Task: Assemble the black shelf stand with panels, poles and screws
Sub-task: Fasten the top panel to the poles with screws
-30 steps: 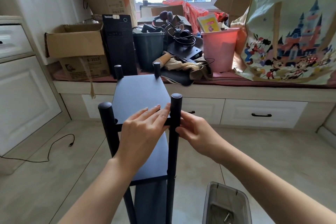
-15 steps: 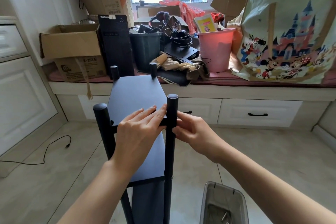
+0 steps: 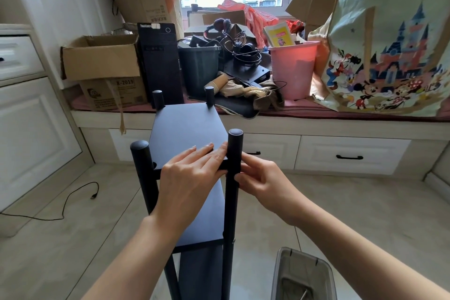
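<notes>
Farthest left of the hands, the near-left pole (image 3: 143, 173) stands upright, well to the left of the left hand (image 3: 187, 178) and untouched. The left hand lies flat on the top panel (image 3: 185, 129), fingers straight and together, pressing down near its front right corner; the panel stretches away beyond the fingertips toward the window seat (image 3: 341, 126), with the two far poles at its back corners. Below that wrist the lower panel (image 3: 202, 221) shows, already seated between the poles.

Just right of the left fingertips, touching or nearly so, rises the near-right pole (image 3: 232, 190), its long axis vertical, running from its cap above both hands down past the lower shelf. The right hand (image 3: 258, 178) comes at it from the right, fingers curled against the pole's side at the level of the panel edge. It probably pinches a screw there, but the fingertips hide the spot, so I cannot say. The joint that matters sits between the two hands, nearer the right one.

Below the right forearm, a clear plastic bin (image 3: 302, 273) stands on the floor.
</notes>
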